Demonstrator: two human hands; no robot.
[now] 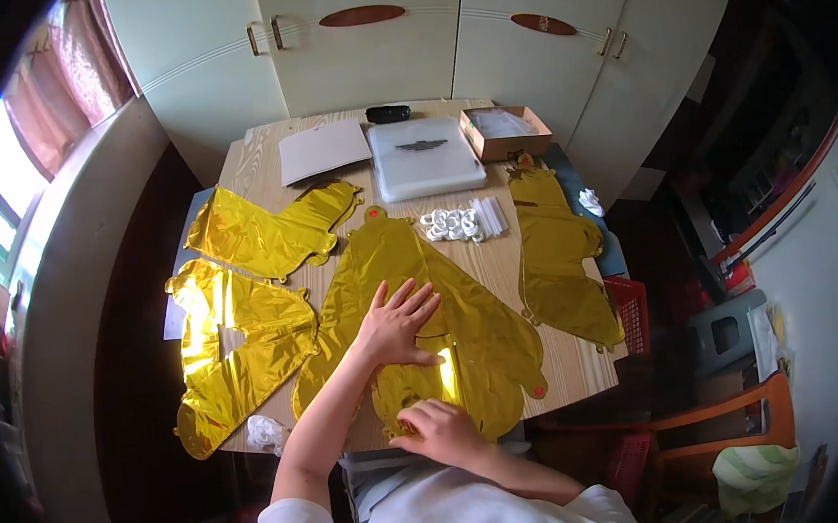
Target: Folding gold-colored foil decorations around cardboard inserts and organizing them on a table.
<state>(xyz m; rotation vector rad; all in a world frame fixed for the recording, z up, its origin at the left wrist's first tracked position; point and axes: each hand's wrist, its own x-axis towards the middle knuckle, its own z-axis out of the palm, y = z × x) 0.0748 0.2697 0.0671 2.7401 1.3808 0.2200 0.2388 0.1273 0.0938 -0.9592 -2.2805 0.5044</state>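
Observation:
A large, flat gold foil balloon [470, 292] lies in the middle of the table in front of me. My left hand [396, 326] rests flat on it, fingers spread and palm down. Close to the table's near edge, my right hand [443, 435] has its fingers curled round the lower edge of the same balloon, where the foil looks folded over. Two more gold foil balloons lie on the left, an upper one [262, 234] and a lower one [263, 326]. Another gold foil balloon [556, 252] lies along the right side.
Behind the balloons are a pile of white rings [450, 225], thin white sticks [490, 216], a stack of clear plastic bags [427, 169], a grey-white sheet [324, 151], a black case [387, 114] and an open cardboard box [508, 145]. A wooden chair [721, 406] stands at right.

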